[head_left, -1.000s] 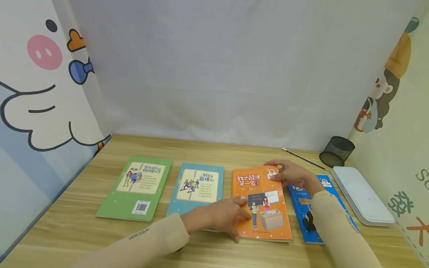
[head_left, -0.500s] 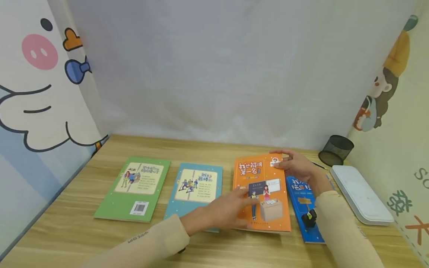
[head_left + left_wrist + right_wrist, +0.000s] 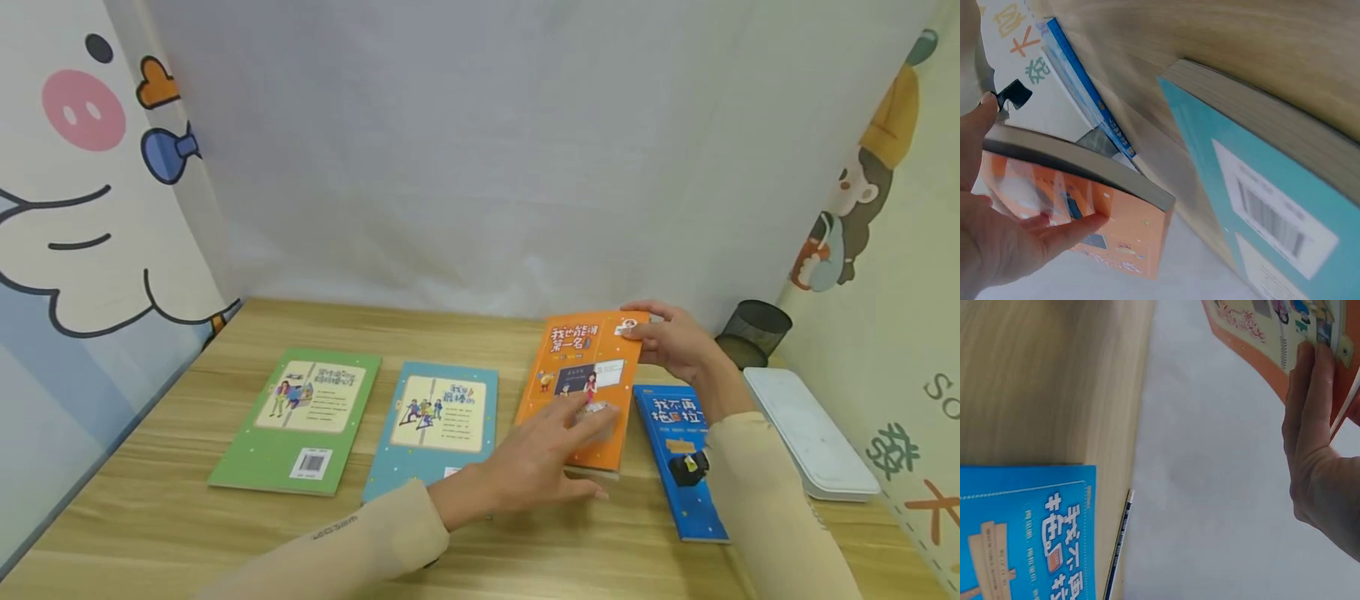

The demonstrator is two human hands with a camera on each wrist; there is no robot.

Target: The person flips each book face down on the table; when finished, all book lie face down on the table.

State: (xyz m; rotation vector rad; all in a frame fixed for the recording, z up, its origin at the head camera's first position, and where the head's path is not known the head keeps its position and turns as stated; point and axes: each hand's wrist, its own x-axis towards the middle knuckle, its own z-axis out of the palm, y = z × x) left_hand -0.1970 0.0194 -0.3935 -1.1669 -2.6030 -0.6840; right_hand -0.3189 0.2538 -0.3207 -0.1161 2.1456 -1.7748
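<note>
An orange paperback book (image 3: 581, 358) is held up off the table, front cover toward me and tilted. My right hand (image 3: 678, 346) grips its upper right corner, the thumb on the front. The right wrist view shows that hand's other fingers (image 3: 1316, 394) flat against the back cover. My left hand (image 3: 540, 454) reaches across the lower front cover with its fingers extended. In the left wrist view its fingertips (image 3: 1094, 220) lie against the cover and the thumb is spread away near the book's bottom edge. Below the right forearm lies a blue book (image 3: 675, 417), partly hidden by the sleeve.
A teal book (image 3: 442, 417) and a green book (image 3: 255, 458) lie back cover up on the wooden table (image 3: 172, 467) to the left. Farther right are a flat white case (image 3: 810, 433) and a black mesh pen holder (image 3: 765, 321). A pencil (image 3: 1119, 544) lies beyond the blue book.
Lying flat one second ago, the orange book has been raised and moved away from me and slightly right. The right hand lifts it by the corner; the left hand has followed along its cover.
</note>
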